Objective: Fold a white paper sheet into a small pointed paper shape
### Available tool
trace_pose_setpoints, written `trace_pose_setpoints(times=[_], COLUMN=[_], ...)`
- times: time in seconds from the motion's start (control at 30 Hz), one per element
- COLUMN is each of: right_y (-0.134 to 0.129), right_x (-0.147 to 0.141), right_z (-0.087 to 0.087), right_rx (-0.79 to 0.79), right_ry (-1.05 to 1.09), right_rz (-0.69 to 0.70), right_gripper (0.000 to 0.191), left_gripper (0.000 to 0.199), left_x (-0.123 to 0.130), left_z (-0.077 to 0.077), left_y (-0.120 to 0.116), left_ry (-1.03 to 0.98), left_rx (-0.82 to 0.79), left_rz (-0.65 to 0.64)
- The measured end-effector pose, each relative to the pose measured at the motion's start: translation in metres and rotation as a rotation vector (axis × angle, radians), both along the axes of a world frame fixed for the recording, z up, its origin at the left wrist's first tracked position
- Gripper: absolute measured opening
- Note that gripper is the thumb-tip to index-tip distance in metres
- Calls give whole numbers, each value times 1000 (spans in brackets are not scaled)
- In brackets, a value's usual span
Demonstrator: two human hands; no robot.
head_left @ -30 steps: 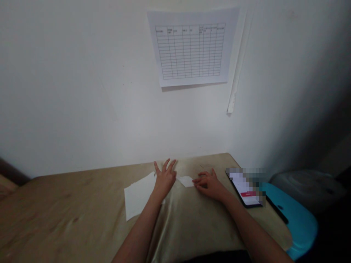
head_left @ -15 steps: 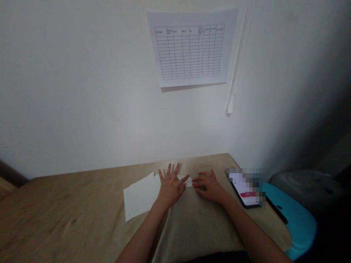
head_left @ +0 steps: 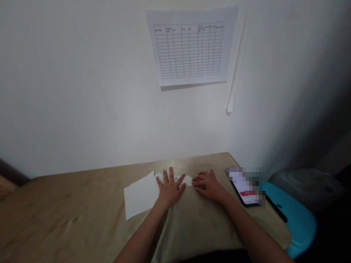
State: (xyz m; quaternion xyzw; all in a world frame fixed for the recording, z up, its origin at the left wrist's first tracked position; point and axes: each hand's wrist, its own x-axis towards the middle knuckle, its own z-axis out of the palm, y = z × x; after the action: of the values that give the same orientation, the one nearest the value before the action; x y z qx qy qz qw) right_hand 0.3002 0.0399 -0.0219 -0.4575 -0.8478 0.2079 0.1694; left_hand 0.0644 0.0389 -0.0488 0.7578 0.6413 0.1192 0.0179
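My left hand [head_left: 170, 190] lies flat on the table with its fingers spread. It rests over a small white strip of paper [head_left: 188, 180], hiding part of it. The fingertips of my right hand [head_left: 208, 185] touch the right end of that strip; its fingers are loosely bent and apart, palm down. Just left of my left hand, a larger white sheet of paper [head_left: 140, 197] with a torn upper edge lies flat. Whether the sheet and the strip are joined under my hand, I cannot tell.
A brownish cover with creases spreads over the table [head_left: 82, 212]. To the right lies a phone [head_left: 246, 193] with its screen lit. Beyond it stands a turquoise stool or chair [head_left: 301, 219]. A printed table sheet [head_left: 192, 47] hangs on the white wall.
My left hand has slid slightly left and toward me, uncovering more of the paper strip. My right hand stays almost where it was.
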Motion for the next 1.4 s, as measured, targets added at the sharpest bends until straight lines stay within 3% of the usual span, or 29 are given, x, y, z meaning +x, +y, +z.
trace_pose_setpoints(times=[0.53, 0.87, 0.97, 1.17, 1.4], right_y=[1, 2, 2, 3, 3], right_x=[3, 4, 4, 2, 1], right_z=[-3, -4, -4, -5, -5], right_rx=[4, 0, -2, -12, -20], right_ry=[24, 23, 27, 7, 5], right_rz=[9, 6, 8, 6, 1], right_gripper=[31, 32, 32, 32, 32], left_gripper=[58, 75, 70, 49, 53], left_x=[-18, -10, -5, 17, 25], left_z=[14, 3, 5, 6, 0], left_y=[3, 6, 6, -2, -3], left_ry=[87, 215, 192, 121, 92], left_rx=[-41, -7, 53, 90, -35], left_rz=[179, 244, 183, -106, -106])
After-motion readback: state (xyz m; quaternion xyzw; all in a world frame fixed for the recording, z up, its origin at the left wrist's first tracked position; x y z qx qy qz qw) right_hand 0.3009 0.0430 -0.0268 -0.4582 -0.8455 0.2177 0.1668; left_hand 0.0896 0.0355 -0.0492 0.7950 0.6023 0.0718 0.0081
